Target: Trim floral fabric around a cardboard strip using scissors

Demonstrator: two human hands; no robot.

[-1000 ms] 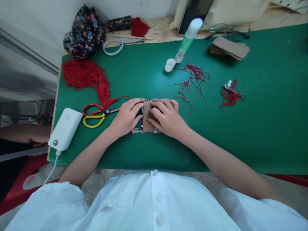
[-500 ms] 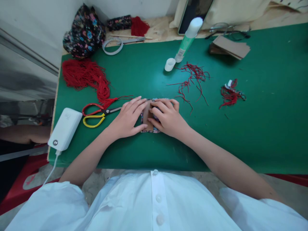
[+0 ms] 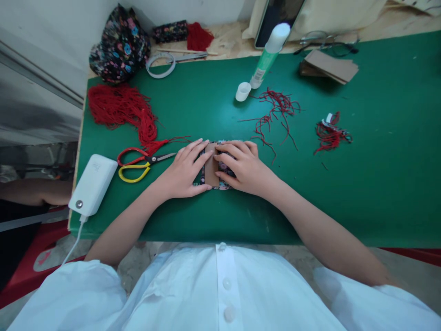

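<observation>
Evidently the step in hand is the flattening or lining-up of a brown card strip [image 3: 211,172] on a piece of dark flowered cloth [image 3: 224,186], both lying on the green desk [image 3: 220,218] at the centre of the frame. The strip runs up and down the picture, and the cloth shows along its bottom edge and to its right, between the fingers.

The left hand [image 3: 184,168] is spread fairly wide, its fingertips over the strip's left side and its thumb out at the lower edge, well apart from the forefinger. The right hand [image 3: 243,165] arches over the cloth with bent fingers, the tips reaching the strip's right side; a gap shows between thumb and forefinger, but I cannot tell whether any cloth is pinched underneath.

From this pose, the next move seems to call for light, even pressure, so that the strip keeps square to the cloth while the fingertips work along its edges; a one-sided push could skew it.

Just left of the left hand lie red-and-yellow scissors [image 3: 149,162], blades pointing towards it. A glue stick [image 3: 266,64] stands above centre, a white cap [image 3: 243,92] beside its base, and more cards [image 3: 329,66] are stacked at upper right.
</observation>
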